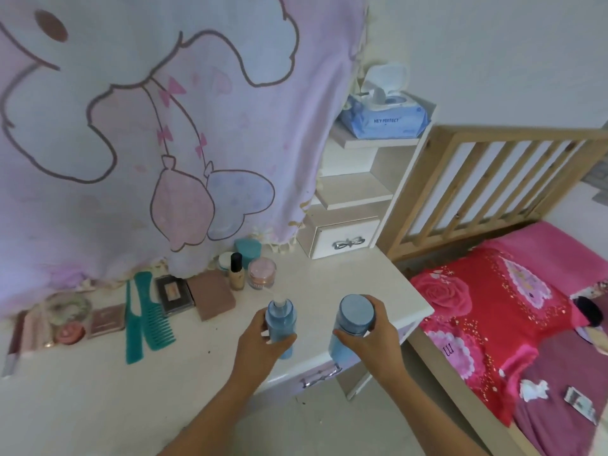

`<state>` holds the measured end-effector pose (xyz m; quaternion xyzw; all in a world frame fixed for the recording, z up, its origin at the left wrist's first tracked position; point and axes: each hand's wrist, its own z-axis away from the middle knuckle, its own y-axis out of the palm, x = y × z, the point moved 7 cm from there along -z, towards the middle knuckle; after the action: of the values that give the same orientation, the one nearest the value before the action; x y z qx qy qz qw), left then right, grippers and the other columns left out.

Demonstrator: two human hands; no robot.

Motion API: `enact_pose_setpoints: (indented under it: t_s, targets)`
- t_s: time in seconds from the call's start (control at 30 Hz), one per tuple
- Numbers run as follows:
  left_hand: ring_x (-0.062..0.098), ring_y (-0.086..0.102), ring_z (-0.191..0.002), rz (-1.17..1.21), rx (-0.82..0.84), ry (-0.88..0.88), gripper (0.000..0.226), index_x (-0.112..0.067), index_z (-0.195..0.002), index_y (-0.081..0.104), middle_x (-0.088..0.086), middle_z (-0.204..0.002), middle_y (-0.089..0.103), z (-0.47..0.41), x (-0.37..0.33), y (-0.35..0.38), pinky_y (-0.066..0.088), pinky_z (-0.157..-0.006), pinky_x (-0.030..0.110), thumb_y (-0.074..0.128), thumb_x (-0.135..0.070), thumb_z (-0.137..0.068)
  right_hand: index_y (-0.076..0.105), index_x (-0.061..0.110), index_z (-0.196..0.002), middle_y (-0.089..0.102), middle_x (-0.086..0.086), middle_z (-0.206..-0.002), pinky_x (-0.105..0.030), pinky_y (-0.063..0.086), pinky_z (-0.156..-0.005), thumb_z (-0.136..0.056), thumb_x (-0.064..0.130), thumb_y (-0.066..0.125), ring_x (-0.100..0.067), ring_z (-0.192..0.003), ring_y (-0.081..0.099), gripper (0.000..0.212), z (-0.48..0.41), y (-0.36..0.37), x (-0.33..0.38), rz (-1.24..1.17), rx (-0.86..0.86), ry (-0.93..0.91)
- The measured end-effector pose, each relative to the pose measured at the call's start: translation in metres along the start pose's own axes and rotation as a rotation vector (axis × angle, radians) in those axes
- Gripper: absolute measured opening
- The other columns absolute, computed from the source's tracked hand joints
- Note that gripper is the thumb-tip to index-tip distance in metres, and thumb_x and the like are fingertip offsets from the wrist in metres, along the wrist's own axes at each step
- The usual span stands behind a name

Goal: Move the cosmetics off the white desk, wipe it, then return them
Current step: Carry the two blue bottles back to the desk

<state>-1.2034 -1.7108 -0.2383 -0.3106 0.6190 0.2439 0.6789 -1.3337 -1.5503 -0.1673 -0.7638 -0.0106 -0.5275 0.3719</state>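
My left hand (260, 337) is wrapped round a blue spray bottle (281, 324), fingers curled tight on its sides. My right hand (371, 337) grips a blue bottle with a round lid (353, 324) the same way, at 3 o'clock from the first. Both stand straight up, tops pointing up at me, near the front of the white desk (312, 291). Two green combs (144, 317) lie at 9 o'clock, a pink jar (262, 274) at 11.

white desk (329, 291), teal combs (157, 324), brown compact (212, 295), foundation bottle (236, 274), pink jar (262, 274) at back
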Motion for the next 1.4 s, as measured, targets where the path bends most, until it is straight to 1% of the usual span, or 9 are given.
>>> enact_pose_setpoints:
  t_s: [0.17, 0.33, 0.43, 0.53, 0.63, 0.87, 0.93, 1.13, 1.4]
  targets:
    - [0.017, 0.055, -0.099, 0.003, 0.024, -0.006, 0.054, -0.016, -0.117, 0.050, -0.001, -0.108, 0.057, -0.046, 0.002, 0.021, 0.046, -0.082, 0.023, 0.076, -0.006, -0.070, 0.044, 0.012, -0.118, 0.051, 0.008, -0.105, -0.019, 0.044, -0.086, -0.059, 0.011, 0.084, -0.011, -0.098, 0.051, 0.071, -0.030, 0.007, -0.023, 0.028, 0.011, 0.052]
    - [0.021, 0.054, -0.098, -0.068, -0.035, 0.044, 0.051, -0.005, -0.115, 0.052, 0.006, -0.106, 0.057, -0.111, -0.013, 0.037, 0.047, -0.080, 0.029, 0.076, -0.005, -0.070, 0.043, 0.014, -0.117, 0.052, 0.007, -0.104, -0.021, 0.044, -0.085, -0.059, 0.013, 0.084, -0.013, -0.096, 0.052, 0.070, -0.074, 0.006, -0.050, 0.039, 0.054, 0.078]
    - [0.024, 0.056, -0.094, -0.122, -0.108, 0.051, 0.044, -0.002, -0.109, 0.055, 0.013, -0.100, 0.060, -0.157, -0.024, 0.040, 0.048, -0.082, 0.037, 0.076, -0.004, -0.070, 0.040, 0.024, -0.111, 0.051, 0.010, -0.102, -0.011, 0.041, -0.081, -0.060, 0.013, 0.084, -0.010, -0.094, 0.051, 0.068, -0.111, 0.010, -0.058, 0.005, 0.097, 0.063]
    - [0.024, 0.055, -0.088, -0.147, -0.173, 0.039, 0.037, -0.006, -0.102, 0.056, 0.012, -0.094, 0.059, -0.200, -0.029, 0.039, 0.044, -0.077, 0.034, 0.074, 0.000, -0.070, 0.039, 0.029, -0.108, 0.051, 0.013, -0.101, -0.003, 0.039, -0.078, -0.060, 0.013, 0.084, -0.008, -0.095, 0.051, 0.068, -0.148, 0.019, -0.062, -0.033, 0.138, 0.031]
    - [0.023, 0.055, -0.089, -0.182, -0.224, 0.003, 0.040, -0.004, -0.108, 0.056, 0.008, -0.096, 0.060, -0.233, -0.024, 0.035, 0.041, -0.076, 0.030, 0.071, 0.002, -0.072, 0.038, 0.034, -0.106, 0.049, 0.021, -0.101, 0.004, 0.036, -0.075, -0.060, 0.012, 0.084, -0.006, -0.095, 0.051, 0.069, -0.182, 0.031, -0.069, -0.083, 0.175, 0.010]
    - [0.031, 0.055, -0.102, -0.246, -0.345, -0.152, 0.047, 0.000, -0.116, 0.052, 0.017, -0.112, 0.060, -0.263, 0.003, 0.020, 0.041, -0.085, 0.033, 0.071, -0.002, -0.073, 0.038, 0.030, -0.112, 0.049, 0.012, -0.103, 0.008, 0.032, -0.071, -0.061, 0.016, 0.084, -0.007, -0.096, 0.047, 0.069, -0.230, 0.076, -0.077, -0.096, 0.332, 0.006]
    - [0.031, 0.055, -0.103, -0.247, -0.367, -0.188, 0.048, -0.001, -0.117, 0.051, 0.017, -0.113, 0.060, -0.266, 0.008, 0.018, 0.040, -0.084, 0.032, 0.071, -0.002, -0.074, 0.042, 0.023, -0.118, 0.050, 0.009, -0.107, 0.006, 0.032, -0.075, -0.062, 0.018, 0.083, -0.007, -0.098, 0.047, 0.070, -0.238, 0.088, -0.077, -0.088, 0.368, 0.007]
    - [0.031, 0.056, -0.102, -0.255, -0.417, -0.238, 0.047, -0.001, -0.116, 0.051, 0.016, -0.111, 0.060, -0.271, 0.016, 0.016, 0.038, -0.080, 0.028, 0.070, 0.001, -0.073, 0.046, 0.014, -0.121, 0.055, -0.004, -0.116, -0.019, 0.039, -0.087, -0.060, 0.020, 0.083, -0.020, -0.108, 0.051, 0.072, -0.253, 0.114, -0.070, -0.052, 0.392, -0.026]
    - [0.029, 0.056, -0.104, -0.359, -0.434, -0.304, 0.047, -0.006, -0.119, 0.050, 0.011, -0.113, 0.061, -0.268, 0.017, 0.010, 0.045, -0.085, 0.034, 0.069, -0.010, -0.076, 0.049, 0.013, -0.116, 0.055, 0.002, -0.105, -0.017, 0.037, -0.081, -0.058, 0.016, 0.083, -0.013, -0.097, 0.050, 0.067, -0.264, 0.134, -0.062, -0.104, 0.377, -0.061]
